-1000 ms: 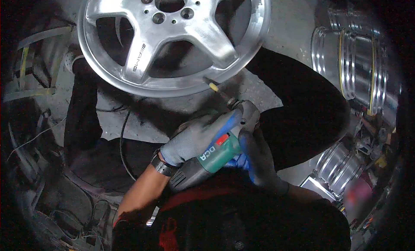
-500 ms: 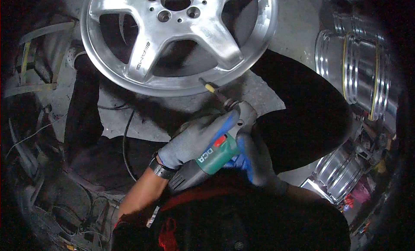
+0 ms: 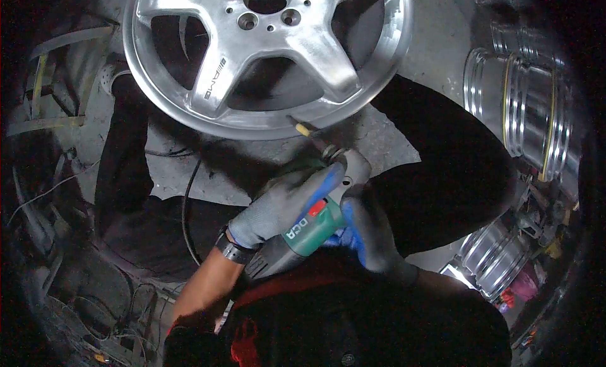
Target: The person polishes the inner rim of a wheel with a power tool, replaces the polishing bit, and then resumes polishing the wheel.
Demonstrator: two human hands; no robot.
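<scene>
Head view. We see a green power tool [image 3: 308,233], marked DCA, lying aslant between two gloved hands. The left hand [image 3: 274,203] wraps over the side of its body, fingers curled toward the grey tool head [image 3: 357,167]; the right hand [image 3: 372,231] closes on the opposite side, so that both grip the tool, with the red switch [image 3: 317,208] exposed between them. Beyond the grip, the shaft runs to a yellow-banded bit [image 3: 303,129] at the near rim of a silver wheel [image 3: 278,45]; we cannot tell whether its dark tip touches the metal. Further polished rims [image 3: 486,102] stand at right.
</scene>
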